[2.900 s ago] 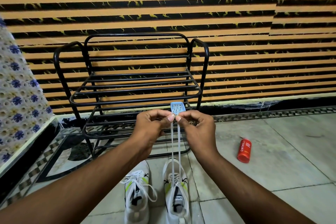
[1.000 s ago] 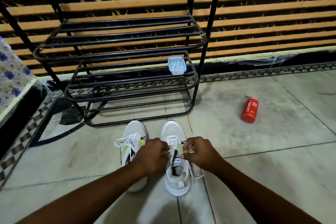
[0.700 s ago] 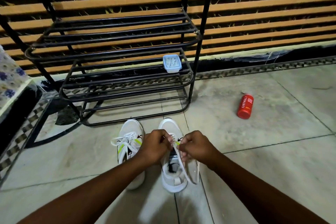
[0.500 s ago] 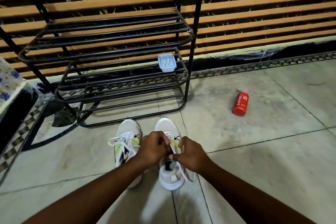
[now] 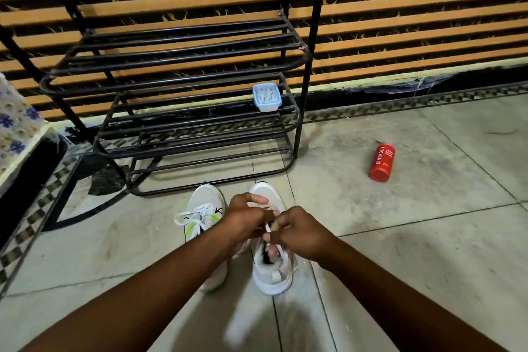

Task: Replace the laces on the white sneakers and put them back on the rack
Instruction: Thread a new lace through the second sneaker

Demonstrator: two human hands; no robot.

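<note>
Two white sneakers stand side by side on the floor in front of the black rack. The left sneaker has its white lace tied in a bow. Over the right sneaker my left hand and my right hand meet, each pinching a strand of its white lace above the tongue. My hands hide most of the lacing. A small blue tub holding white laces sits on the rack's middle shelf.
A red bottle lies on the tiled floor to the right of the rack. A striped wall runs behind the rack. At the far left stands a floral-covered piece of furniture with a dark base.
My hands came down from holding the lace up by the blue tub to the right sneaker. Over the last second they stayed there working the lace, and the view shifted slightly.
</note>
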